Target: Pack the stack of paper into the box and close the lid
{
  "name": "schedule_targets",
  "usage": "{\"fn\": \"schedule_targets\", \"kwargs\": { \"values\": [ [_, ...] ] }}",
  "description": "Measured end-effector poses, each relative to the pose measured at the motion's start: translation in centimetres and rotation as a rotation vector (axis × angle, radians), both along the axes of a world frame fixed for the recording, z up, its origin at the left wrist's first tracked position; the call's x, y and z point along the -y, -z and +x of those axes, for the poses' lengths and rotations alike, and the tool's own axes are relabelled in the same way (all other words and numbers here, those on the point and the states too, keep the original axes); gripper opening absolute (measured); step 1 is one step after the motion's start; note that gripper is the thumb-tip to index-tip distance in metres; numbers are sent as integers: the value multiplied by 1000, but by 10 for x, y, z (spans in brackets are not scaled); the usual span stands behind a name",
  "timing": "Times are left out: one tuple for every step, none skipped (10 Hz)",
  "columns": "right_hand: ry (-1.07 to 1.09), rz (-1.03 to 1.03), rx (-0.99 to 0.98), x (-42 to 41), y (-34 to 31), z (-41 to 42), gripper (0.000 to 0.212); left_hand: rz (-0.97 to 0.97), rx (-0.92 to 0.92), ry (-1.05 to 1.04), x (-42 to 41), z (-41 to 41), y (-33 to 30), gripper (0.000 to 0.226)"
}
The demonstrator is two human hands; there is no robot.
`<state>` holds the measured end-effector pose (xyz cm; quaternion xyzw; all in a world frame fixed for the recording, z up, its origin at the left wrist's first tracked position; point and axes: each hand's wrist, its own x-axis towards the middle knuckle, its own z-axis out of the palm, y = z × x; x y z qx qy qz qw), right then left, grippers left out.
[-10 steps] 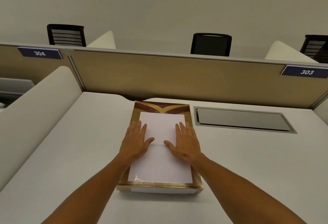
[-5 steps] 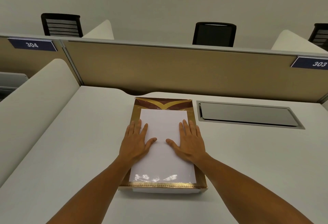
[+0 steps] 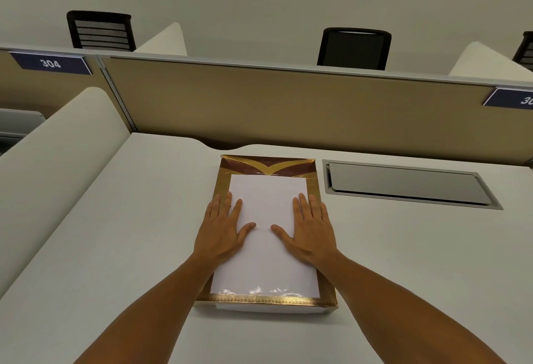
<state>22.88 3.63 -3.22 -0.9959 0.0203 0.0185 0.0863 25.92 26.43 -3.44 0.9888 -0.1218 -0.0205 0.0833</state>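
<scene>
Paper stack [image 3: 266, 236] is seated in the gold box [image 3: 327, 296] on the desk [image 3: 115, 234], pressed flat by left hand [image 3: 220, 232] and right hand [image 3: 313, 232], palms open, nothing gripped. Sheets are judged floppy and slippery, best handled by the side edges. Lid is probably the flap [image 3: 266, 166] at the far end, not clearly seen.

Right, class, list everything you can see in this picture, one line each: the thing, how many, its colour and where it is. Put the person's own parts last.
Box: one, gold with brown pattern, on the desk, centre.
Stack of paper: one, white, lying in the box.
Desk: one, off-white, under the box.
Metal hatch: one, grey, set into the desk right of the box.
Partition: one, tan, behind the desk.
Number signs: two, dark blue, on the partition, left reading 304, right cut off.
Chairs: three, black, beyond the partition.
Left hand: one, flat on the paper's left side.
Right hand: one, flat on the paper's right side.
</scene>
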Motion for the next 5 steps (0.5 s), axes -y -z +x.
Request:
{"fn": "schedule_targets", "kwargs": {
  "values": [
    [-1, -4, -7, -1, -1, -1, 101, 17, -9, -1, 0, 0, 0, 107],
    [-5, -20, -28, -1, -3, 0, 102, 19, -21, -1, 2, 0, -3, 110],
    [-2, -23, -40, 0, -5, 1, 106, 27, -29, 0, 3, 0, -6, 113],
    [-41, -35, -108, 3, -12, 3, 115, 24, -51, -3, 3, 0, -13, 119],
    [-76, -29, -164, 8, -22, 7, 122, 30, -66, -16, 4, 2, -21, 121]
  ]
}}
